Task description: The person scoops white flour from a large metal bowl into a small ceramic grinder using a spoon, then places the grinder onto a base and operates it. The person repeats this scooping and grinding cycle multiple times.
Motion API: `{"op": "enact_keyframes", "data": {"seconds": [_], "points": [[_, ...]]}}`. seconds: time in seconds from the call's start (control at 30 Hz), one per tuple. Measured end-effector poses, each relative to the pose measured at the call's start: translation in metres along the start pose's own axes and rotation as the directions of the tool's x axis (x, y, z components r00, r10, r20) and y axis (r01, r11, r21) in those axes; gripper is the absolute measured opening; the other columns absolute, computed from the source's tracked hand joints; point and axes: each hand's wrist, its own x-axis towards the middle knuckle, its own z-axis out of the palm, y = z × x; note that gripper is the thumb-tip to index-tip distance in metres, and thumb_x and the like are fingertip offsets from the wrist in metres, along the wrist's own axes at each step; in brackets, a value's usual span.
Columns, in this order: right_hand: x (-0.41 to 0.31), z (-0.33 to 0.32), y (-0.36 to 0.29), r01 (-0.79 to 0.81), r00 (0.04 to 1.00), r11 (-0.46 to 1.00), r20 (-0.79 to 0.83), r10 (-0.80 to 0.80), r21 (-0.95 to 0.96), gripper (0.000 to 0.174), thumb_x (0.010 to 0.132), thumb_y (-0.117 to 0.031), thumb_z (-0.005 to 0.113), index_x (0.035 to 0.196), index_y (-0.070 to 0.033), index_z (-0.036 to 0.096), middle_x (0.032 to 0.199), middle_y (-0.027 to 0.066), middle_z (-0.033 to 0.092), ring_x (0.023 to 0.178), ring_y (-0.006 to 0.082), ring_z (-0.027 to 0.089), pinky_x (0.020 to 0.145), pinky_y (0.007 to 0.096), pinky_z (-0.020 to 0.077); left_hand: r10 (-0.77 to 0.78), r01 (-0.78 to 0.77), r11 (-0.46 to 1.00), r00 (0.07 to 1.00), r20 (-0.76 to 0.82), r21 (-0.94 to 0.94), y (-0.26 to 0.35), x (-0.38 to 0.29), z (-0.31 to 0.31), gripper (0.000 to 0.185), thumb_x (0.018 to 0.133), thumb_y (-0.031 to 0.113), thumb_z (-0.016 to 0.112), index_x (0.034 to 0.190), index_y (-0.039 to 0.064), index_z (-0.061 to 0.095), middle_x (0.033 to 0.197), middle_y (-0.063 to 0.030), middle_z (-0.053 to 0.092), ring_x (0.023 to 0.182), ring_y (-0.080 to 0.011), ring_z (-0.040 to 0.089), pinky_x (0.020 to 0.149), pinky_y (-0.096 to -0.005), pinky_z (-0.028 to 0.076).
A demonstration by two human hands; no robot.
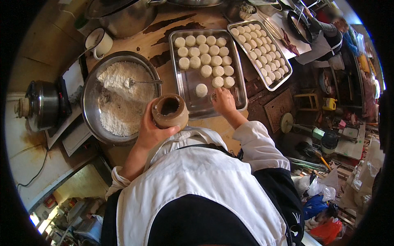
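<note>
My left hand (157, 129) is wrapped around a round brown mold (170, 118) with a deep dark hollow, held between the bowl and the tray. My right hand (224, 100) reaches over the near part of a metal tray (197, 113), its fingers on a small round piece that they partly cover. Rows of round white rice-like cakes (205, 59) stand in this tray, and one cake (201, 90) sits apart, left of my right hand. At the left, a large steel bowl (87, 107) holds white crumbly flour (117, 123) and a metal spoon (147, 81).
A second metal tray (284, 80), full of similar cakes, lies at the upper right. An enamel mug (103, 43) and a large pot (123, 20) stand behind the bowl. A lidded pot (46, 101) is at the left. A co-worker (327, 35) is near a wok (298, 27) at the upper right.
</note>
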Motion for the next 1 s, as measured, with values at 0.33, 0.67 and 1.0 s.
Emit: {"op": "enact_keyframes", "data": {"seconds": [0.33, 0.67, 1.0], "points": [[-0.004, -0.078, -0.080, 0.165, 0.979, 0.555, -0.202, 0.006, 0.816, 0.035, 0.081, -0.003, 0.064, 0.115, -0.006, 0.059, 0.100, 0.0086, 0.060, 0.093, 0.0185, 0.059, 0.084, 0.0313, 0.0470, 0.274, -0.226, 0.757, 0.962, 0.016, 0.613, -0.005, 0.014, 0.016, 0.087, 0.053, 0.023, 0.088, 0.125, 0.004, 0.042, 0.115, -0.0173, 0.055, 0.106, -0.0349, 0.053, 0.091, -0.0438, 0.043], [-0.022, -0.106, -0.115, 0.180, 0.968, 0.181, -0.207, 0.142, 0.967, 0.033, 0.099, -0.025, 0.045, 0.116, 0.000, 0.057, 0.123, 0.0148, 0.057, 0.117, 0.0231, 0.053, 0.101, 0.0376, 0.0391, 0.477, -0.408, 0.664, 0.876, 0.065, 0.627, 0.039, 0.028, 0.024, 0.090, 0.053, 0.020, 0.085, 0.128, 0.003, 0.038, 0.117, -0.0180, 0.050, 0.106, -0.0368, 0.048, 0.093, -0.0465, 0.039], [-0.028, -0.095, -0.143, -0.507, 0.860, -0.717, 0.338, -0.382, 0.478, 0.055, 0.100, -0.046, 0.032, 0.129, -0.003, 0.048, 0.126, 0.0126, 0.055, 0.116, 0.0257, 0.054, 0.101, 0.0415, 0.0421, 0.528, -0.448, 0.699, 0.849, 0.021, 0.557, 0.051, 0.021, 0.029, 0.090, 0.053, 0.017, 0.085, 0.128, 0.003, 0.039, 0.119, -0.0173, 0.050, 0.108, -0.0365, 0.050, 0.092, -0.0458, 0.041]]}}
